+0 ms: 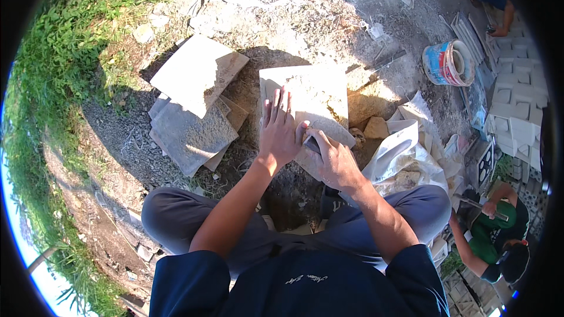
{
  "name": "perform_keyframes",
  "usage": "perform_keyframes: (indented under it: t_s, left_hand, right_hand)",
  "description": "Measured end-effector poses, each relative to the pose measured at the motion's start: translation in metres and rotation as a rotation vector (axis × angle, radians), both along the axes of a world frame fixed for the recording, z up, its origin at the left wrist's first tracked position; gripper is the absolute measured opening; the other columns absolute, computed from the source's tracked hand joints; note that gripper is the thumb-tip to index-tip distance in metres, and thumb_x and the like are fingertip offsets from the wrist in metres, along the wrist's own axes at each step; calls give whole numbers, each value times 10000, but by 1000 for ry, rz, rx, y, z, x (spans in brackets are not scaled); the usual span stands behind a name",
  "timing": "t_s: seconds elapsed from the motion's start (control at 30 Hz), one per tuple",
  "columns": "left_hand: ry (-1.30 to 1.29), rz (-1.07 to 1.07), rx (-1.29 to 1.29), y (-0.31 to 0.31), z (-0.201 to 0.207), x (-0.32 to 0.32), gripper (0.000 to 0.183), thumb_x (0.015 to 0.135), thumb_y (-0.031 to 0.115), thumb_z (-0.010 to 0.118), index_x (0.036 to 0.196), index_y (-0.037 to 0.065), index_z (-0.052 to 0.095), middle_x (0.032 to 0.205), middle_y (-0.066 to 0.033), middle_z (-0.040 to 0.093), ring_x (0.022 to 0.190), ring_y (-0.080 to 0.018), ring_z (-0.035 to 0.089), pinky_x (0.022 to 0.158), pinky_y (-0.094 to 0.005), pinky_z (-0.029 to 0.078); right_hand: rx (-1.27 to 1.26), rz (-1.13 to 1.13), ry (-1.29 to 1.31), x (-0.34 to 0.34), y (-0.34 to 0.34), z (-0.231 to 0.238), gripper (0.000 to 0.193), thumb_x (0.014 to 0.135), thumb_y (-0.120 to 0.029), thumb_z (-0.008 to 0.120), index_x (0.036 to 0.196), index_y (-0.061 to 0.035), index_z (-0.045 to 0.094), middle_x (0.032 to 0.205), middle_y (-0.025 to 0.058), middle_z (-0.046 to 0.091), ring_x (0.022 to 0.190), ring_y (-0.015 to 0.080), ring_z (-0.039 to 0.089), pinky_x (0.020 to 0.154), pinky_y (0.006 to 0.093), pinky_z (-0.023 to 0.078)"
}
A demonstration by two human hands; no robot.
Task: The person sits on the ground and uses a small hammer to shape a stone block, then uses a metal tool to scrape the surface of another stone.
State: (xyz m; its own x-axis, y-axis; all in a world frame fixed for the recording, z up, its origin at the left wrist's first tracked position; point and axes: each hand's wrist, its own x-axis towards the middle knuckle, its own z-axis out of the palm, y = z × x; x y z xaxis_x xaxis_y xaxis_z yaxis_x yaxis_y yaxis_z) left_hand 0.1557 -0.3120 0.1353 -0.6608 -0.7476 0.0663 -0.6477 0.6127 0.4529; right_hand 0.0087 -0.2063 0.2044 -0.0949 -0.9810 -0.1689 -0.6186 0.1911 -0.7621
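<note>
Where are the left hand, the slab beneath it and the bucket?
Left hand point(279, 138), head view: back of the hand.
Slab point(317, 94), head view: bare part of its top face.
Bucket point(435, 64), head view: outer side wall.

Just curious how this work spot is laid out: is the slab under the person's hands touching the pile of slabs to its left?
Apart. The head view shows a strip of ground between the slab and the pile of slabs.
</note>
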Motion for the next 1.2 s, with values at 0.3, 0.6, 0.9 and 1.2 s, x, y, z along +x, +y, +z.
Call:
perform_keyframes:
  t_s: [0.3, 0.6, 0.9, 1.2]
  left_hand:
    - [104, -277, 12, 19, 5, -40, 661, 1008, 295, 542, 1533, -79, 392, 1642, -224, 347, 1554, -352, 282, 1275, -545, 186]
    - [50, -395, 74, 44, -17, -37, 727, 894, 239, 676, 1520, -30, 423, 1636, -190, 360, 1544, -331, 306, 1272, -510, 222]
    - [61, -247, -8, 6, -1, -15, 714, 953, 229, 599, 1561, -57, 357, 1667, -192, 313, 1574, -334, 241, 1293, -493, 167]
    - [-11, -246, -27, -7, -21, -12, 606, 986, 223, 543, 1533, -14, 432, 1646, -182, 366, 1558, -323, 289, 1279, -487, 212]
  right_hand:
    - [16, -391, -58, 2, 39, 16, 381, 978, -84, 611, 1355, -51, 574, 1120, 257, 711, 1030, 430, 710, 875, 456, 572]
    - [153, -415, -101, 14, 67, -12, 419, 1023, -119, 550, 1434, -57, 494, 1075, 271, 702, 1006, 474, 682, 850, 518, 533]
    - [38, -337, -132, 22, 18, -1, 362, 996, -100, 611, 1340, 8, 582, 1006, 291, 711, 952, 457, 715, 831, 451, 572]
    - [152, -347, -169, 26, 0, -8, 353, 1007, -133, 603, 1336, -7, 600, 1024, 309, 712, 975, 458, 711, 830, 453, 571]
